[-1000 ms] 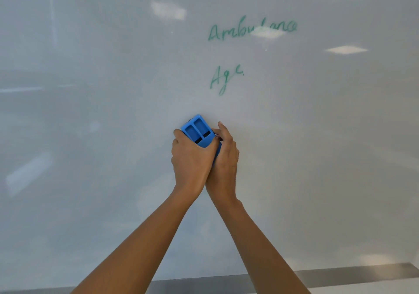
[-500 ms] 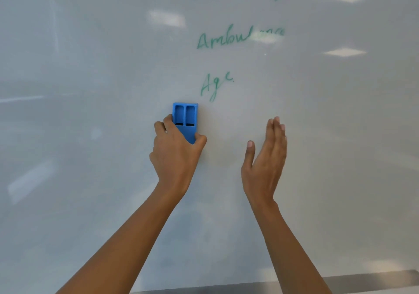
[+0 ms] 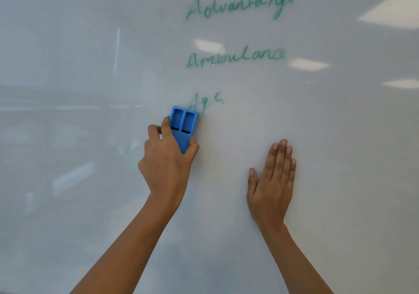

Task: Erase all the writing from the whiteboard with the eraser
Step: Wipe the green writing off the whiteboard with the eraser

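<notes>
Whiteboard reads "Advantage", "Ambulance", "Age"; eraser touches "Age".

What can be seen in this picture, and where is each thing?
whiteboard: one, white, fills the whole view.
words: three, green, stacked at upper centre: "Advantage" on top, "Ambulance" in the middle, "Age" lowest.
eraser: one, blue, against the board, its top corner at the first letter of "Age".
reflections: several, pale, ceiling lights mirrored at the top and right of the board.
forearms: two, bare, rising from the bottom edge.
left hand: one, grips the eraser's lower end.
right hand: one, fingers straight and together, flat at the board to the right of the eraser, holding nothing.
</notes>
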